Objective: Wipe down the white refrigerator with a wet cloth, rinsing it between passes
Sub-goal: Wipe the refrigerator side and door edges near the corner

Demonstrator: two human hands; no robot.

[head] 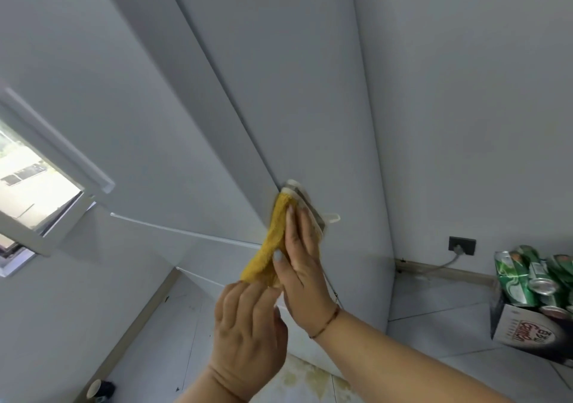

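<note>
Head view, looking down at my two hands working together on the refrigerator (310, 108).

Item: cloth (273, 244), yellow, folded long. It lies flat along the fridge's front corner edge, just above my left hand and under my right.

Item: right hand (302, 263), fingers straight, pressing the cloth to the white panel.

Item: left hand (248, 325), fingers curled, pinching the cloth's lower end. The two hands touch.

Item: box of green cans (536, 291), well off to my right on the floor.

Item: wall socket (462, 245) with a plugged cable, beyond my right hand.

Risk, as I judge it: a sopping cloth could drip down the corner onto the tile and make it slippery. Pinching only one end, I could lose the cloth if my palm slides.
</note>
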